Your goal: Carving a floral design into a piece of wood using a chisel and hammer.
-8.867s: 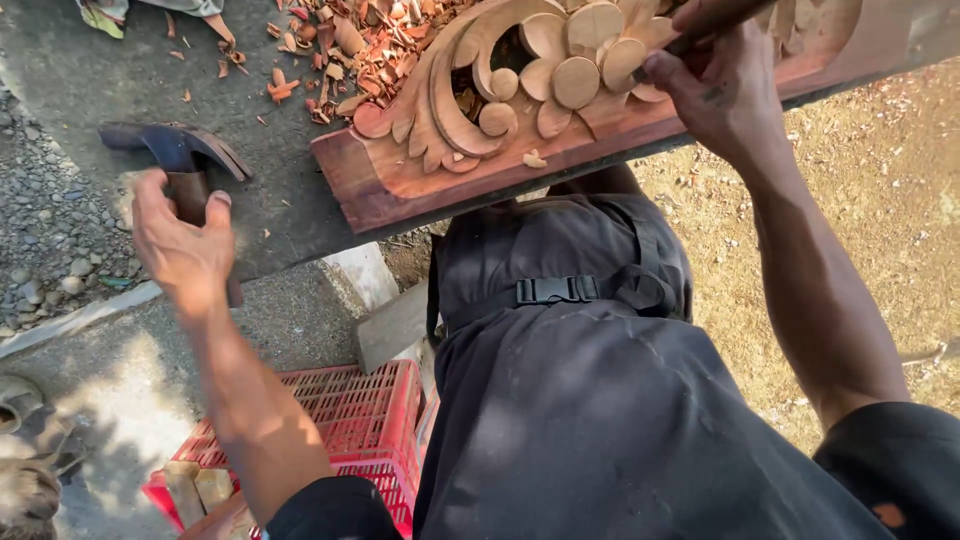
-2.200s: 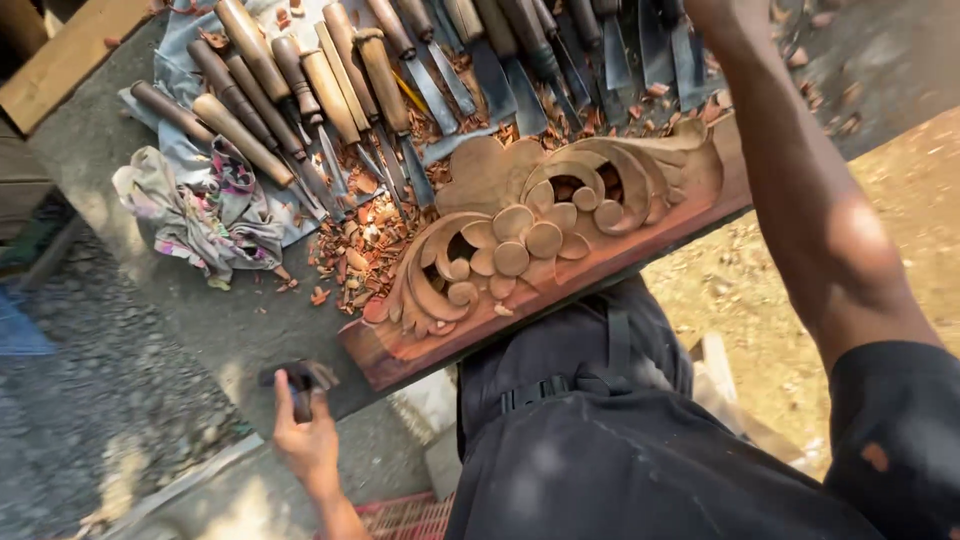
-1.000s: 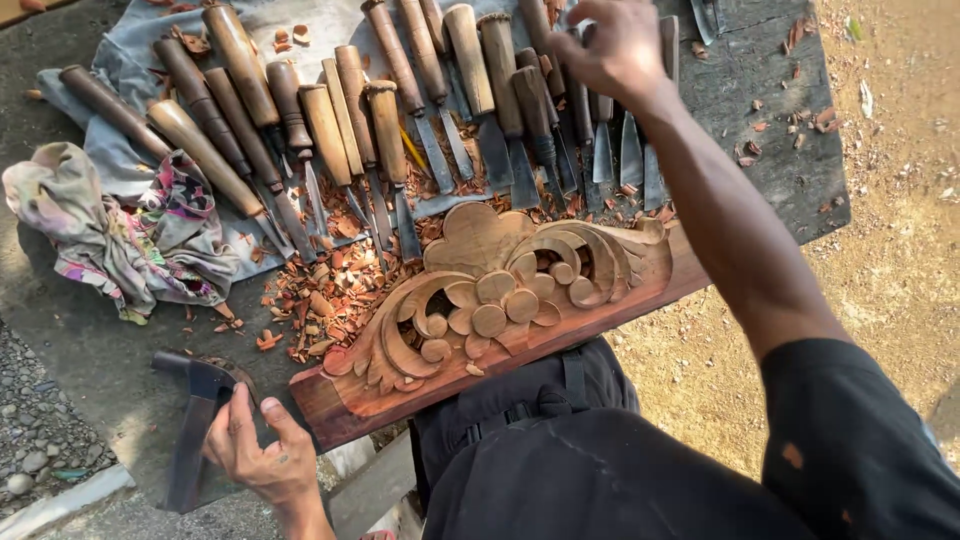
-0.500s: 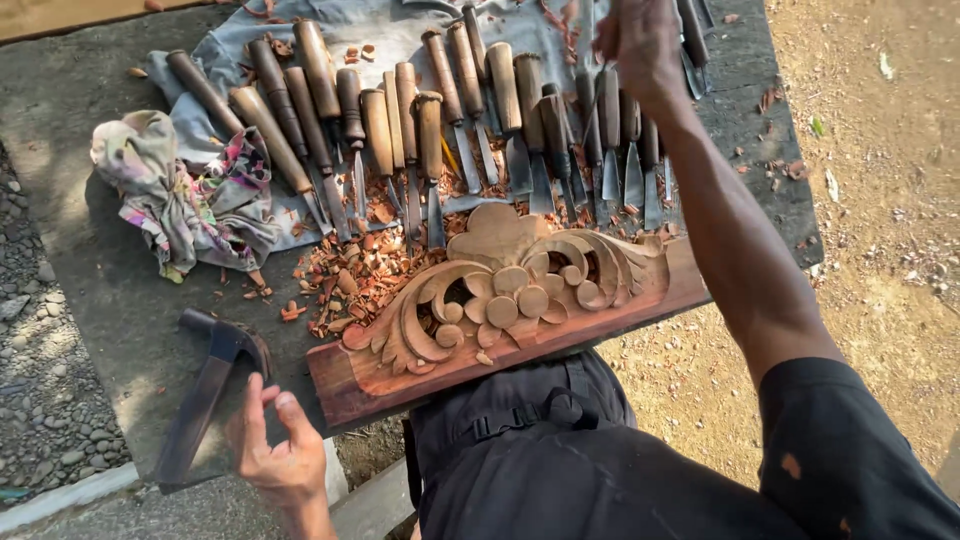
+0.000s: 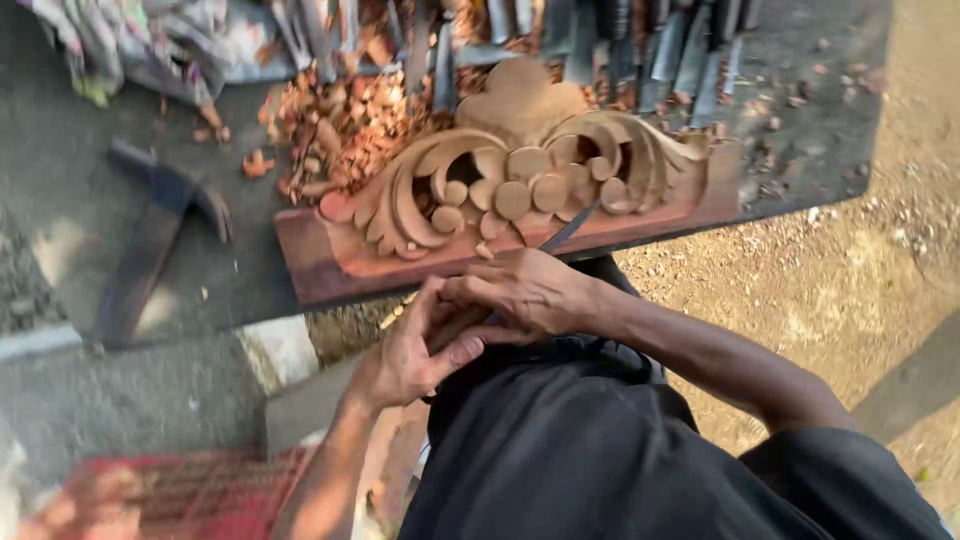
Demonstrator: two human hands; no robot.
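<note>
A reddish wooden panel [image 5: 520, 195] carved with scrolls and round petals lies along the near edge of a grey slab [image 5: 90, 200]. Both hands meet just in front of it, over my lap. My right hand [image 5: 530, 295] grips a chisel [image 5: 568, 227] whose dark blade points up onto the panel's lower edge. My left hand [image 5: 410, 350] closes around the chisel's handle from below. Most of the handle is hidden inside the two hands.
A dark hammer [image 5: 150, 240] lies on the slab left of the panel. Wood chips [image 5: 340, 130] pile behind the carving, with a row of chisels [image 5: 620, 40] and a crumpled cloth [image 5: 140, 40] beyond. A red crate [image 5: 170, 495] sits low left; sandy ground [image 5: 860, 260] lies right.
My right hand came back from the row of chisels holding one. My left hand left the hammer on the slab and joined the right on the chisel. The view moved closer.
</note>
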